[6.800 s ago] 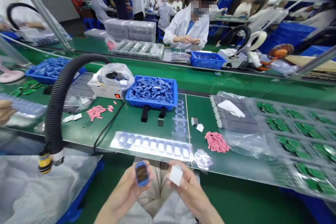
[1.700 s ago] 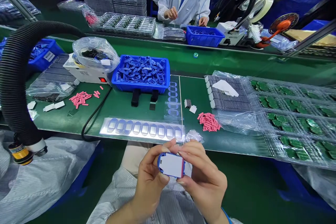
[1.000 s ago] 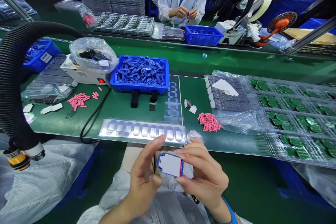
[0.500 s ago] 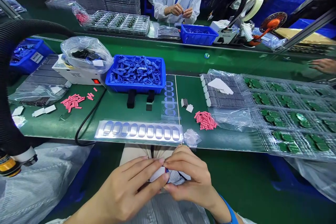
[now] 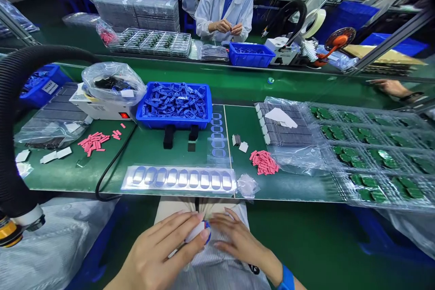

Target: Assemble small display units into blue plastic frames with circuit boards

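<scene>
Grip of the left hand (image 5: pixel 163 249) is closed on a small blue-rimmed frame (image 5: pixel 197 232), which has a white sheet across its face and is partly hidden by the fingers. It sits low over the person's lap. Right hand (image 5: pixel 239 244) lies spread open and empty, its fingers just beside the frame, with a blue band (image 5: pixel 286 278) on the wrist. Ahead on the green surface (image 5: pixel 81 176) lie a long clear strip of oval pieces (image 5: pixel 178 179), a small clear bag (image 5: pixel 247 186) and a heap of pink strips (image 5: pixel 264 162). Beyond them stands a blue crate (image 5: pixel 174 106) full of blue frames. A co-worker's hand (image 5: pixel 390 87) rests at the far right, across the belt.
</scene>
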